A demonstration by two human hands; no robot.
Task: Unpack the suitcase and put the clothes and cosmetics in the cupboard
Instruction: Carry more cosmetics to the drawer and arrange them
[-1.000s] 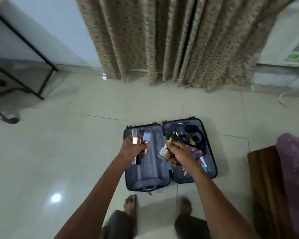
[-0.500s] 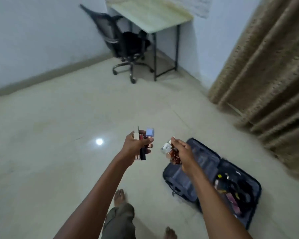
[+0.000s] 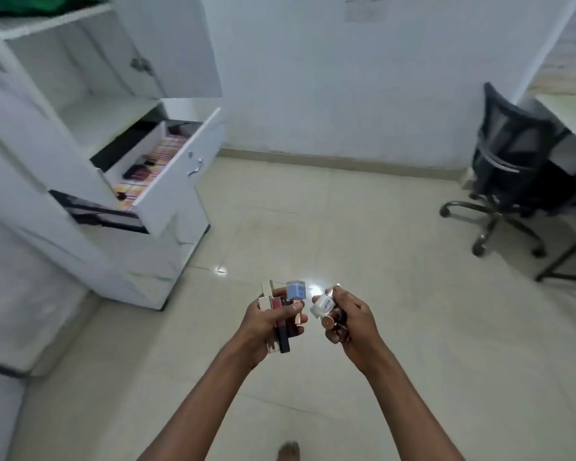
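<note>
Left hand (image 3: 263, 322) fingers clasp lipstick tubes (image 3: 281, 322); right hand (image 3: 351, 322) fingers grip small cosmetic bottles (image 3: 323, 306), cupboard drawer (image 3: 167, 181) open beyond.

Just the one cam here, head-mounted and wide-angle, tilted forward and down at the floor (image 3: 396, 261). Both forearms come in from 6 o'clock, close to the lens. The cupboard (image 3: 90, 144) sits around 10 o'clock, the office chair (image 3: 512, 181) out near 2 o'clock.
</note>
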